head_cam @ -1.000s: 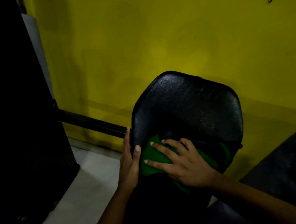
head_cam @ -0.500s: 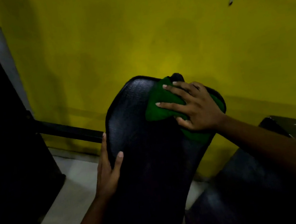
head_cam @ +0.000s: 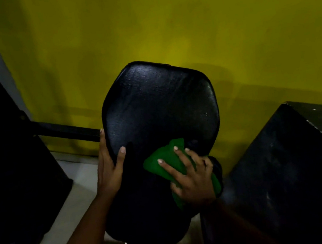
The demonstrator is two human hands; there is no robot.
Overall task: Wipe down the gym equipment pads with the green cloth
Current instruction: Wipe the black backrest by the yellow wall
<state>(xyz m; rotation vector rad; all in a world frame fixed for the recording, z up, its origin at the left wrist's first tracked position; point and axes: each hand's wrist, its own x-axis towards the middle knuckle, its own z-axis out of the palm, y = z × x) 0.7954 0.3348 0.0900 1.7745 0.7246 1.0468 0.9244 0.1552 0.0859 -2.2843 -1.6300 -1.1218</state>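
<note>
A black padded backrest [head_cam: 160,105] stands tilted in the middle of the view, in front of a yellow wall. The green cloth [head_cam: 159,161] lies bunched on the pad's lower right part. My right hand [head_cam: 192,177] presses flat on the cloth with spread, fairly straight fingers. My left hand [head_cam: 109,165] holds the pad's left edge, thumb on the front face and fingers wrapped behind the rim. The pad's lower half is in deep shadow.
A black metal bar [head_cam: 65,131] runs from the pad's left side to a dark machine frame [head_cam: 7,162] on the left. A second black pad [head_cam: 295,165] fills the lower right. Pale floor [head_cam: 77,190] shows between them.
My right hand has dragged the green cloth from the pad's top right corner down to its lower right part. The left hand stays on the left edge.
</note>
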